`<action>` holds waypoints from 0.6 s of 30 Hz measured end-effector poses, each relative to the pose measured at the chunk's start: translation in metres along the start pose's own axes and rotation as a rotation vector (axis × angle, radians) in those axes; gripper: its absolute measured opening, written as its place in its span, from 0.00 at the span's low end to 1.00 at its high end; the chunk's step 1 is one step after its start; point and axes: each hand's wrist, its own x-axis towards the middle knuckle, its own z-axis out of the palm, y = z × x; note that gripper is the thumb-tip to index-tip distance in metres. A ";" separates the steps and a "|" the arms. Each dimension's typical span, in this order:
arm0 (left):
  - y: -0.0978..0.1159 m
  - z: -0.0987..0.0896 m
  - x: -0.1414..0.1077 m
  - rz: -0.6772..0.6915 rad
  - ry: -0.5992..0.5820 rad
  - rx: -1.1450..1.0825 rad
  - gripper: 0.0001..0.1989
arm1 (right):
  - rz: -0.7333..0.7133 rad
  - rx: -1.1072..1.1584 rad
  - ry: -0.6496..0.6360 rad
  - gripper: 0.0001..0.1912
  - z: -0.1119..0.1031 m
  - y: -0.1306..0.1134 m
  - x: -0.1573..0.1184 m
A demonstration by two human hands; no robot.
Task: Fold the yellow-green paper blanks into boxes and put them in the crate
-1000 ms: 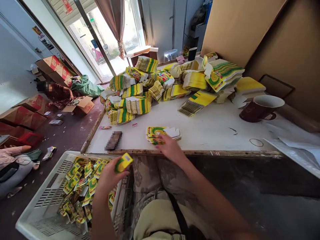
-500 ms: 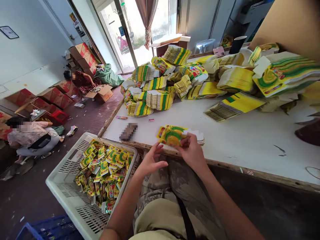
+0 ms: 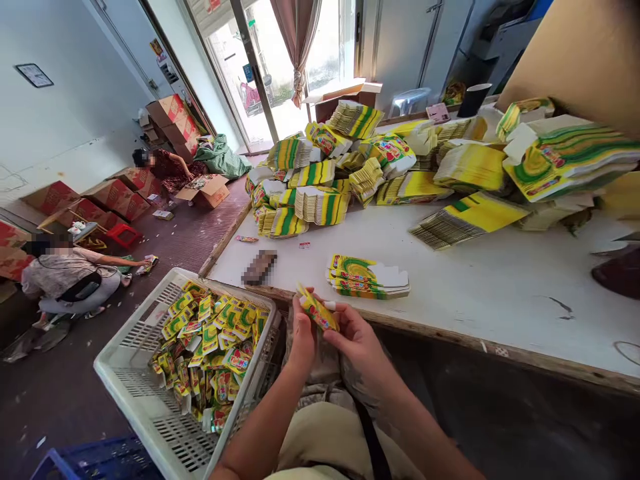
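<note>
Both my hands hold one small yellow and green printed carton point(image 3: 319, 313) over my lap, just off the table's front edge. My left hand point(image 3: 303, 340) grips its left end, thumb in front. The fingers of my right hand point(image 3: 355, 337) close on its right end, and a white wrap covers one fingertip. Just beyond, a short stack of flat cartons point(image 3: 367, 277) with white flaps lies on the table point(image 3: 480, 287). To the left stands a white plastic crate point(image 3: 120, 387) holding many small yellow cartons point(image 3: 210, 340).
Bundled flat cartons point(image 3: 320, 203) are heaped along the table's back, with more stacks point(image 3: 565, 160) at right. A blurred dark object point(image 3: 259, 267) lies near the left corner. Two people point(image 3: 75, 273) work on the floor at left among red-brown boxes point(image 3: 117, 200). A blue crate point(image 3: 100, 460) is at lower left.
My right hand has drawn a carton from the stack toward me, and my left hand has closed on it too. The crouching person at left has stretched an arm out to the right.
</note>
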 end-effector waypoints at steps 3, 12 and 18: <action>-0.007 0.003 -0.007 -0.021 0.001 -0.121 0.35 | 0.026 0.151 0.004 0.20 -0.008 -0.002 -0.001; -0.014 0.000 -0.004 0.068 -0.068 0.120 0.17 | 0.034 0.190 -0.010 0.21 -0.013 -0.013 -0.008; -0.011 0.001 -0.008 0.169 -0.047 0.331 0.16 | -0.031 0.036 0.202 0.16 -0.015 -0.005 0.003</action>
